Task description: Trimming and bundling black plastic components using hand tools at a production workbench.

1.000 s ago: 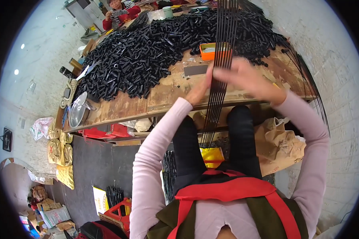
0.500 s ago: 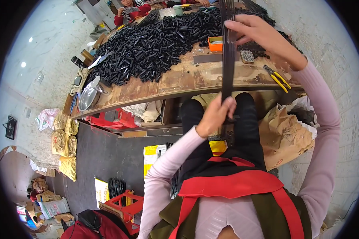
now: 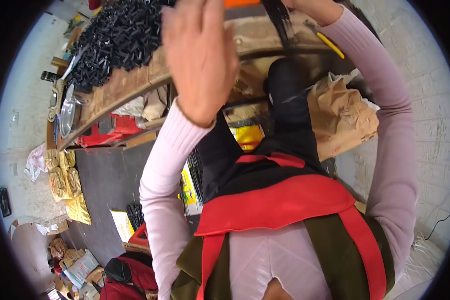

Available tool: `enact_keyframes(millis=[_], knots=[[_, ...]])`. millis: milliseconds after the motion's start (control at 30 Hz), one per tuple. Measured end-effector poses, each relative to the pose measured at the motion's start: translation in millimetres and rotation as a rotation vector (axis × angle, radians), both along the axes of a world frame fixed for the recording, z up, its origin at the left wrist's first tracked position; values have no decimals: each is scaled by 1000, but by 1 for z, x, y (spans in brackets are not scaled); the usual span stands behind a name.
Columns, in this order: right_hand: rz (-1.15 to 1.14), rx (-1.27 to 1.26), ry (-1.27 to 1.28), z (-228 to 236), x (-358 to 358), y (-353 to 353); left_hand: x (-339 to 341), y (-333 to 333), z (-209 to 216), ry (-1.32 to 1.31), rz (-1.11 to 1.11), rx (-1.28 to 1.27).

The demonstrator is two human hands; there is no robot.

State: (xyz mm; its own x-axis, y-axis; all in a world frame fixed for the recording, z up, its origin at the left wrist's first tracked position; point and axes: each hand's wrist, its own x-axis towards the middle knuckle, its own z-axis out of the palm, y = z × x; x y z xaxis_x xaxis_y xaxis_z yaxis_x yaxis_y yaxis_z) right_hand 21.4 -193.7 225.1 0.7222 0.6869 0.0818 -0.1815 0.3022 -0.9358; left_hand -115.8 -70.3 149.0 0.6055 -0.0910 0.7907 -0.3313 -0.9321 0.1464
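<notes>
My left hand (image 3: 200, 62) is raised high over the near edge of the workbench, its back showing. It is smeared by motion, but the fingers look stretched out and hold nothing I can see. At the top edge of the picture my right hand (image 3: 321, 10) is partly cut off, its fingertips out of view. A bundle of thin black rods (image 3: 279, 22) hangs from it, blurred at the lower ends, over the front of the bench. Yellow-handled pliers (image 3: 331, 45) lie on the bench close to my right wrist.
A heap of short black tubes (image 3: 120, 42) covers the wooden bench (image 3: 117, 92). An orange box (image 3: 241, 3) shows at the top. A metal bowl (image 3: 68, 114) is at the bench's left end. A crumpled brown paper sack (image 3: 341, 117) stands right of my legs.
My left hand has left the lower end of the rods and risen up and left. The bundle has shifted upward with my right hand. The view has moved, so the bench sits higher.
</notes>
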Motion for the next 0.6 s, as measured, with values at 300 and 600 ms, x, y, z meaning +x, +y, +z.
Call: enact_keyframes(millis=[300, 600], knots=[[-274, 39, -53, -220, -59, 14, 19, 18, -197, 1214, -697, -827], [-156, -18, 179, -322, -117, -1, -64, 19, -297, 1563, -712, -1102]])
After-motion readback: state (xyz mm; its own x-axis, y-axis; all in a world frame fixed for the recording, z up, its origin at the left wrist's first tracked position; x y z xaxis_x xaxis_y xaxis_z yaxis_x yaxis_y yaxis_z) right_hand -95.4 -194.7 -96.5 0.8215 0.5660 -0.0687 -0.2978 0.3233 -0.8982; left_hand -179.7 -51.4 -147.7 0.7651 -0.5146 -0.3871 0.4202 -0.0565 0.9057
